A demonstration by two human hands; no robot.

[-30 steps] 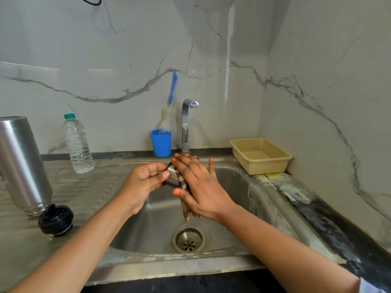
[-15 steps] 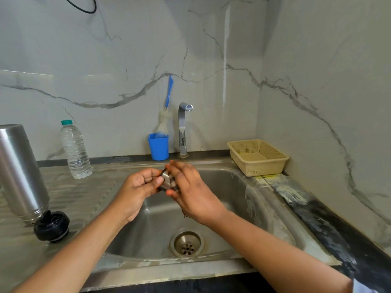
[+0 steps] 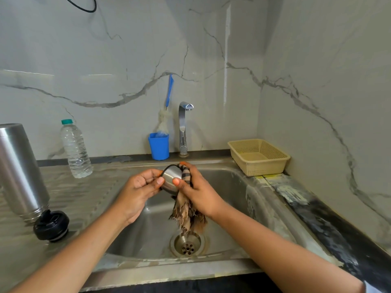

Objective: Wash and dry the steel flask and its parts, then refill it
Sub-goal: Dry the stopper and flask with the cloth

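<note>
Steel cap [image 3: 171, 180], one only, sits at centre frame above the sink [image 3: 232, 208], held between two hands. The left hand [image 3: 135, 193] has its grip clamped on the cap's left edge, thumb on the brushed side. The right hand [image 3: 201, 195] has its grip clamped on one striped, frayed cloth [image 3: 188, 216], bunched against the cap's right side, its tail hanging towards the single drain [image 3: 186, 244]. At the left edge of the frame one steel flask body [image 3: 19, 172] stands ribbed end down on the wet surface [image 3: 63, 199], and one black stopper [image 3: 51, 225] lies just beside it. Along the back wall stand one clear water bottle [image 3: 76, 151], one blue cup [image 3: 159, 146] holding one blue-handled brush [image 3: 169, 92], and one tap [image 3: 183, 127]. One beige basket [image 3: 258, 159] sits at the right.
</note>
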